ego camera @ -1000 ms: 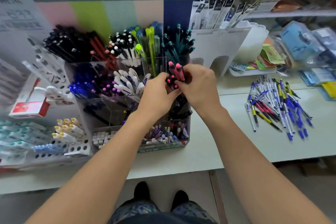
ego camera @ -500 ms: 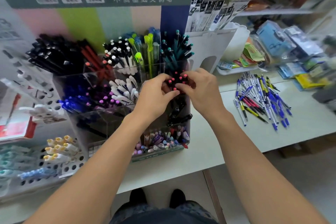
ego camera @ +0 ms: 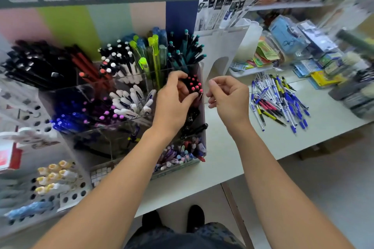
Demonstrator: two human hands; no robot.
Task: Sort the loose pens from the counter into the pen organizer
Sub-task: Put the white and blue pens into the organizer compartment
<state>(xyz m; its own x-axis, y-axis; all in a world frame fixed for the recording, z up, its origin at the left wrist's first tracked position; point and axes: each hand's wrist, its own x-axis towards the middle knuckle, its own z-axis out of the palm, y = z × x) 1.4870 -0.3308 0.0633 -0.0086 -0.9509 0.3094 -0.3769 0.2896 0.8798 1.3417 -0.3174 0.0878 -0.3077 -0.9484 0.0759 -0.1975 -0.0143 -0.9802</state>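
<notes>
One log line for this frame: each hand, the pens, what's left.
left hand: on pink-capped pens in organizer | right hand: empty, beside organizer | loose pens: piled on counter, unsorted

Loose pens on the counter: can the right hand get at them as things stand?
Probably yes. The right hand holds nothing, fingers loosely curled, beside the pen organizer. The loose pens lie uncovered on the counter to its right, with only bare counter between.

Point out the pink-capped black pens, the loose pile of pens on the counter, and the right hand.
pink-capped black pens [ego camera: 193,85], head view, on the pink caps of the cluster.
loose pile of pens [ego camera: 280,100], head view, middle of the pile.
right hand [ego camera: 229,99], head view, back of the hand.
</notes>
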